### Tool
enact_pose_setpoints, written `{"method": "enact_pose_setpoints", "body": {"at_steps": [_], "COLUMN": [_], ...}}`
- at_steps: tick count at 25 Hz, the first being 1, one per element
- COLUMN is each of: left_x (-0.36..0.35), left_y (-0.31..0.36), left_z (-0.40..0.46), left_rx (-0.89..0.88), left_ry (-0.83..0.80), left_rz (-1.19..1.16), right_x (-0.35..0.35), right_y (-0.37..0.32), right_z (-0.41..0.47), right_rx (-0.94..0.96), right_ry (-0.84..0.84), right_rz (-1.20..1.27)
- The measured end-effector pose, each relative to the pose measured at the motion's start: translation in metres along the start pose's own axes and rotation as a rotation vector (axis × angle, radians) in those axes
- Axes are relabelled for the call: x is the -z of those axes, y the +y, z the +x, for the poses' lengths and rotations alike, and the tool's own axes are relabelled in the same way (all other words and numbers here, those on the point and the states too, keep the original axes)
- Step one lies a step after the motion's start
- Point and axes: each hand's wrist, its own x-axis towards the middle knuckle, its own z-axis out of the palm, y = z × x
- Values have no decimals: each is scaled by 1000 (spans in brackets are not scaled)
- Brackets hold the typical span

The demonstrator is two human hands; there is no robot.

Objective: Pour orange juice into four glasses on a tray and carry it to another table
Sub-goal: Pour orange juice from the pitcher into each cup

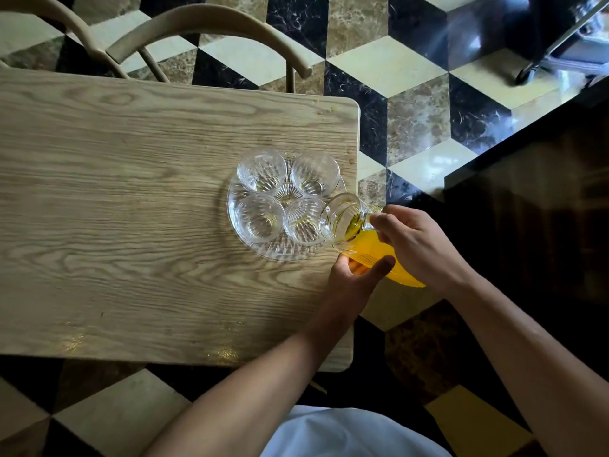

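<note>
Now both hands (389,255) round tilted jug (359,235) (mouth up-left, toward nearest glass (303,222))

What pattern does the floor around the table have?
A cube-like pattern of black, brown marbled and cream diamond tiles on the floor, seen in the head view, the only one.

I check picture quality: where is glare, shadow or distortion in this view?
Head view: wide-angle bending curves the table edges; glare streaks the glossy floor at upper right; the lower right lies in deep shadow; the clear glasses and tray are faint against the wood.
</note>
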Motion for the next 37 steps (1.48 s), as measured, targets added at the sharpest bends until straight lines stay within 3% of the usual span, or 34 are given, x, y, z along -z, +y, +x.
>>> {"method": "enact_pose_setpoints", "body": {"at_steps": [8,23,37], "left_x": [-9,-12,-15], "left_y": [2,-21,-32], "left_z": [-2,22,29], "left_rx": [1,-5,36], "left_ry": [-38,41,-26], "left_rz": [1,-106,-176], "right_x": [1,-7,-12], "right_y": [-10,-30,-39], "right_z": [2,8,12], "right_rx": [-24,-38,-37], "right_ry": [-20,-36,-18], "right_rz": [-97,-282,-413]}}
